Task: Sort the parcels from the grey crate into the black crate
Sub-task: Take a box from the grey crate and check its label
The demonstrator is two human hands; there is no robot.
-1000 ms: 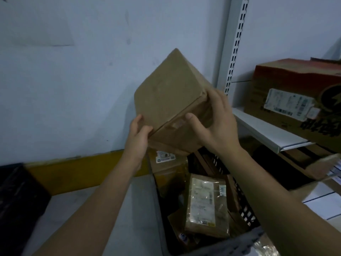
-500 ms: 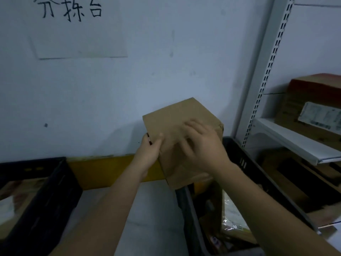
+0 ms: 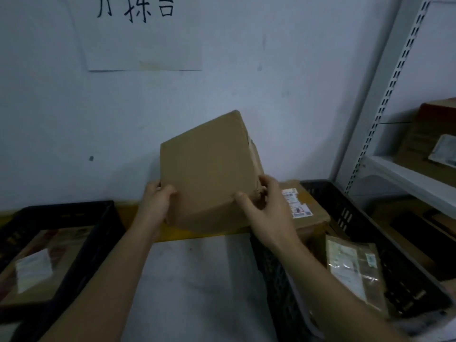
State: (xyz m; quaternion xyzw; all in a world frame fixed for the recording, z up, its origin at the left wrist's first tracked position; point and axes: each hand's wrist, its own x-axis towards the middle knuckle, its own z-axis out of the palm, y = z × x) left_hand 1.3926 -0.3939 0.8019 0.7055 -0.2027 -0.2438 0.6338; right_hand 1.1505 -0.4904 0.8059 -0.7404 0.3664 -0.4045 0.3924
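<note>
A plain brown cardboard box (image 3: 209,169) is held tilted in the air above the table, between the two crates. My left hand (image 3: 156,202) grips its lower left corner and my right hand (image 3: 267,211) grips its lower right edge. The crate on the right (image 3: 350,213) is dark and slotted; it holds a labelled brown box (image 3: 308,213) and a flat parcel in clear wrap (image 3: 352,270). The black crate on the left (image 3: 74,211) contains a flat parcel with a white label (image 3: 47,265).
A grey table top (image 3: 197,287) lies between the crates, with a yellow strip along the wall. White metal shelving (image 3: 404,178) stands at the right with a large brown carton (image 3: 429,141) on it. A paper sign with handwriting (image 3: 138,33) hangs on the wall.
The box has moved left from over the right crate to over the table. My right hand slid from its front face to its lower right edge. The view has swung left.
</note>
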